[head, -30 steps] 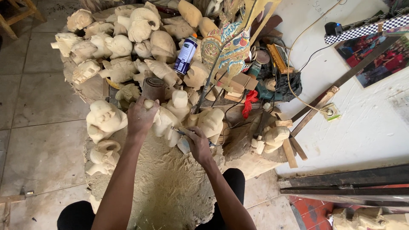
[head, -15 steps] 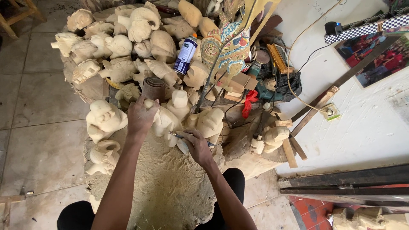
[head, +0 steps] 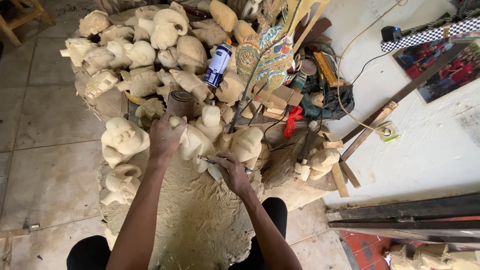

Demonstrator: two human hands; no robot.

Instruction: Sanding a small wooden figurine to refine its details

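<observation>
My left hand grips the top of a pale, unpainted wooden carving that stands on a sawdust-covered work surface. My right hand holds a thin carving tool with its tip against the lower side of that carving. Similar pale carved heads stand close by: one just right of the piece, one behind it, and a round-faced one to the left.
Several more unpainted carvings are heaped at the back, with a blue and white spray can and a painted mask among them. Wooden blocks, cables and a red rag lie right. Long dark planks lie on the floor at right.
My right hand with the tool has shifted slightly along the lower side of the carving. My left hand keeps its hold on top.
</observation>
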